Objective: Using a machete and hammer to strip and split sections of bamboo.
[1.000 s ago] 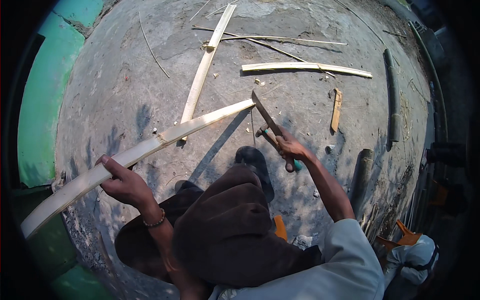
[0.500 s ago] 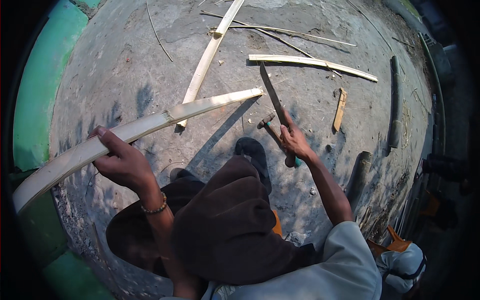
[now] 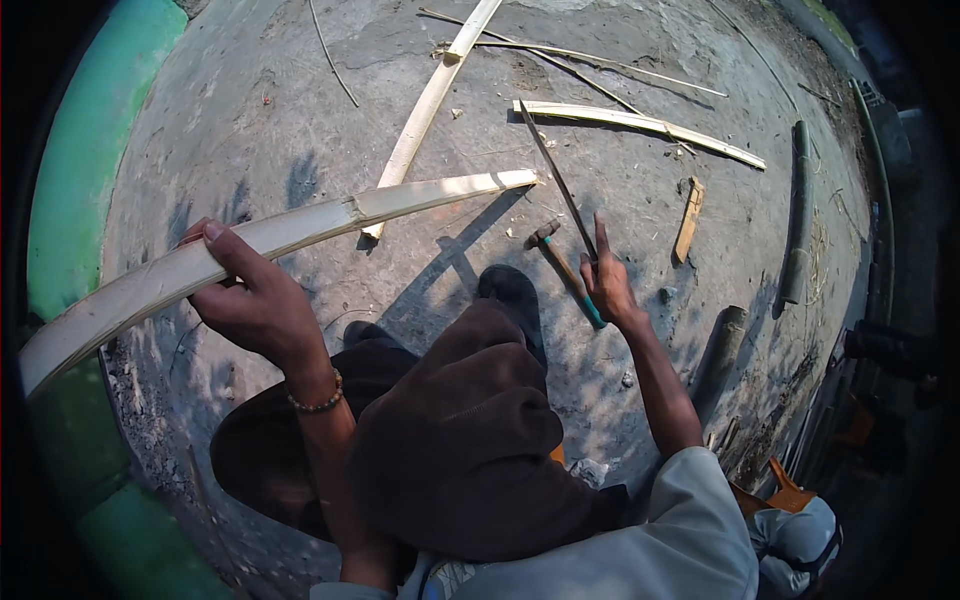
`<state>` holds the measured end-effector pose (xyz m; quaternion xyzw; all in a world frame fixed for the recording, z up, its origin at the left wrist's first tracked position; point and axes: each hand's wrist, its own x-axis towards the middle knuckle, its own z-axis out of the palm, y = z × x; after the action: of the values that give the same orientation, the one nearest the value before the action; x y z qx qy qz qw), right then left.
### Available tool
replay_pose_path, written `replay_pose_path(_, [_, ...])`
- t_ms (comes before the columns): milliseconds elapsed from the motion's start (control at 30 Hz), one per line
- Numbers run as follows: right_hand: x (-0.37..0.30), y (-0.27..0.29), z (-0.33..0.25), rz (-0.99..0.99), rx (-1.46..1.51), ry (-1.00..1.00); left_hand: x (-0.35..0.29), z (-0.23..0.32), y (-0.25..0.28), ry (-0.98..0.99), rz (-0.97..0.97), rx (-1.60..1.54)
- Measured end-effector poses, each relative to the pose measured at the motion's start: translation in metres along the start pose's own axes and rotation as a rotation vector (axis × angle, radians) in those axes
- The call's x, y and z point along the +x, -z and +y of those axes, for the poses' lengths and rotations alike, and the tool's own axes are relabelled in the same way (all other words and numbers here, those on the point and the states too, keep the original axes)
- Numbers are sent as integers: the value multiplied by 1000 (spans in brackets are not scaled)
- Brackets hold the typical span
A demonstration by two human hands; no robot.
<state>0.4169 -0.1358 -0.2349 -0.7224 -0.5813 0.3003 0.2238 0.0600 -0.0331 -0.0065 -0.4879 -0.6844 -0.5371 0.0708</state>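
My left hand is closed around a long pale split-bamboo strip, thumb on its upper side. The strip crosses from the lower left rim towards the middle, with a notch-like node partway along and a ragged far end. In my right hand is a machete, its dark narrow blade pointing up and away, seen nearly edge-on. My right index finger is stretched out; the other fingers wrap the handle, which is mostly hidden. The blade is apart from the strip's end. Beside my right hand a hammer with a teal grip lies on the ground.
More split-bamboo strips lie ahead on the concrete ground, one at the far right. A short wooden piece and dark round bamboo lengths are on the right. A green surface borders the left. My shoe is close by.
My right hand has turned the machete, so its blade looks narrower and the hammer's handle shows more. My right index finger has straightened. The left hand keeps its hold on the strip.
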Motion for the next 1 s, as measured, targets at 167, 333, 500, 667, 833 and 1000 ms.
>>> replay_pose_path(167, [-17, -35, 13, 18, 83, 67, 0, 12, -4, 156, -149, -216])
replay_pose_path(333, [-50, -49, -23, 105, 295, -119, 19, 35, 18, 324, -374, -466])
replay_pose_path(500, [-51, 32, -133, -25, 343, -45, 50, 60, 19, 366, -664, -624])
replay_pose_path(667, [-59, 116, -253, -16, 348, 367, 76, 96, 12, 174, -868, -645])
replay_pose_path(833, [-63, 132, -293, -26, 155, 419, 79, 109, 11, 65, -953, -600])
replay_pose_path(1000, [-67, 126, -294, 14, 197, 394, 76, 110, 4, -162, -737, -433])
